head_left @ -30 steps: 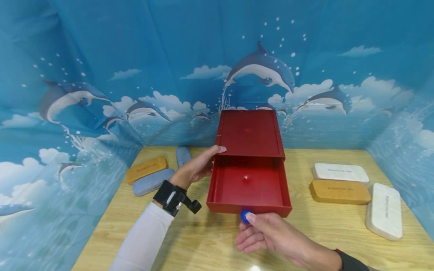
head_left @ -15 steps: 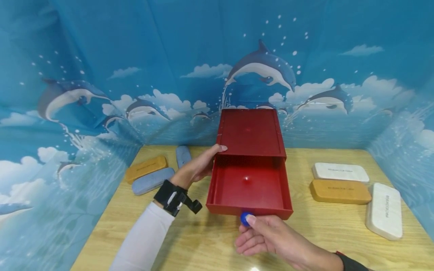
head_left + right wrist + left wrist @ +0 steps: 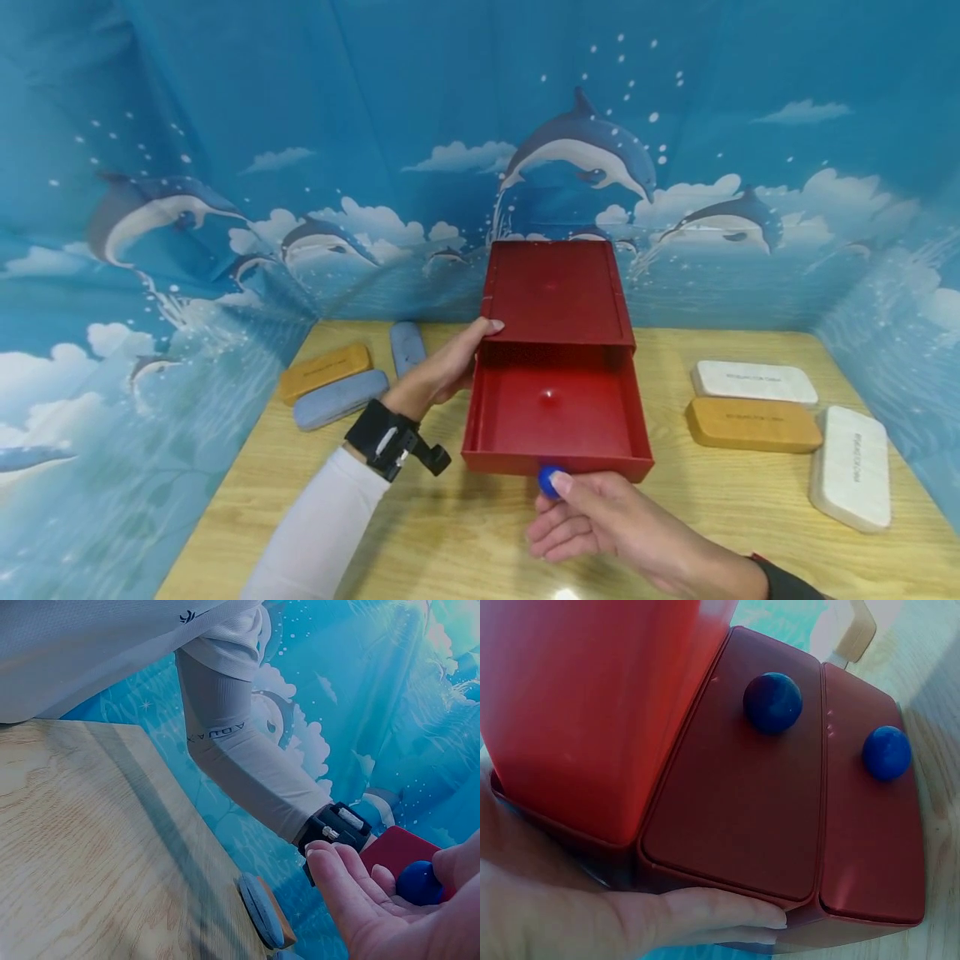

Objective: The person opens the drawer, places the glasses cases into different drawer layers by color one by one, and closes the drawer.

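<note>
Red chest at frame centre, top drawer well out. Right hand pinches that drawer's blue knob, thumb against index finger, other fingers loosely curled; makes sense, it's the only grip I see on that front. Left hand lies along the chest's side, fingers straight, thumb on the top edge, probably bracing it. Lower drawers closed. Blue cases mid-left, white cases and orange case mid-right, likely leaving the middle for the chest. Right-side case print: last word maybe CHINA, rest too blurred. Sleeve, right wrist view: looks like AQUA, unsure.
</note>
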A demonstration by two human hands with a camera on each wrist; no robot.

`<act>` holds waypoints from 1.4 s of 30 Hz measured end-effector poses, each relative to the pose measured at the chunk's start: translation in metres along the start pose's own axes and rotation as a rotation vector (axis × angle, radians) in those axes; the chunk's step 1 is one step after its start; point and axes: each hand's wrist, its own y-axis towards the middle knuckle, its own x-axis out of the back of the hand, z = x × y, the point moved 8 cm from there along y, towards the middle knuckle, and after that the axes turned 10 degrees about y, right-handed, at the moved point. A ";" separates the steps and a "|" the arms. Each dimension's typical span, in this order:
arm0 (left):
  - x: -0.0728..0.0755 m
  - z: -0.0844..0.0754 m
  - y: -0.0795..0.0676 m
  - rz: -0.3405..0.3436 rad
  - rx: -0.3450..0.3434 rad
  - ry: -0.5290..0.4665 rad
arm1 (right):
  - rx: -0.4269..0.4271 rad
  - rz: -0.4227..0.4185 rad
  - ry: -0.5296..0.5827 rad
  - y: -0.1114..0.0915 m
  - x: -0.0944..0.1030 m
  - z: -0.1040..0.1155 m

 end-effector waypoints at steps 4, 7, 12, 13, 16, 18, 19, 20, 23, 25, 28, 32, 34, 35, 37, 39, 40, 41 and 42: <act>0.000 0.000 0.001 -0.016 0.003 -0.006 | 0.007 0.002 -0.008 -0.001 0.000 0.001; 0.000 0.000 0.001 -0.025 0.010 -0.007 | 0.016 -0.001 -0.014 -0.002 -0.001 0.000; 0.000 0.001 0.002 -0.034 0.024 -0.015 | 0.021 -0.003 -0.016 -0.003 -0.002 -0.002; -0.001 0.001 0.002 -0.035 0.026 -0.017 | 0.020 -0.001 -0.017 -0.003 -0.002 -0.002; -0.001 0.001 0.002 -0.031 0.022 -0.021 | 0.021 0.004 -0.013 -0.004 -0.002 -0.003; -0.002 0.000 0.002 -0.027 0.016 -0.019 | 0.021 0.013 0.004 -0.004 -0.002 -0.005; -0.002 0.000 0.003 -0.023 0.010 -0.016 | 0.023 0.020 0.011 -0.005 -0.002 -0.005; -0.002 -0.001 0.002 -0.020 0.005 -0.013 | 0.026 0.026 0.017 -0.005 -0.002 -0.006; -0.002 -0.002 0.002 -0.013 -0.006 -0.005 | 0.030 0.037 0.035 -0.005 -0.002 -0.009; -0.003 -0.001 0.002 -0.011 -0.006 -0.009 | 0.032 0.036 0.033 -0.005 -0.001 -0.010; -0.003 -0.001 0.002 -0.014 -0.004 -0.018 | 0.032 0.031 0.026 -0.005 -0.001 -0.012; -0.002 0.001 0.002 -0.023 -0.004 -0.023 | 0.038 0.029 0.013 -0.005 -0.002 -0.012; -0.002 0.002 0.003 -0.028 -0.003 -0.018 | 0.038 0.032 0.011 -0.005 -0.002 -0.012; -0.002 0.002 0.003 -0.030 -0.003 -0.018 | 0.033 0.032 0.008 -0.005 -0.001 -0.013; -0.002 0.002 0.003 -0.030 -0.001 -0.018 | 0.017 0.038 0.003 -0.006 0.000 -0.015; -0.002 0.002 0.002 -0.032 0.004 -0.024 | -0.001 0.061 -0.015 -0.007 0.001 -0.018; -0.003 0.002 0.002 -0.032 0.006 -0.027 | -0.013 0.074 -0.030 -0.007 0.003 -0.020; -0.002 0.002 0.002 -0.033 0.007 -0.027 | -0.023 0.093 -0.046 -0.008 0.004 -0.023; -0.002 0.002 0.002 -0.033 0.006 -0.023 | -0.030 0.112 -0.066 -0.008 0.005 -0.024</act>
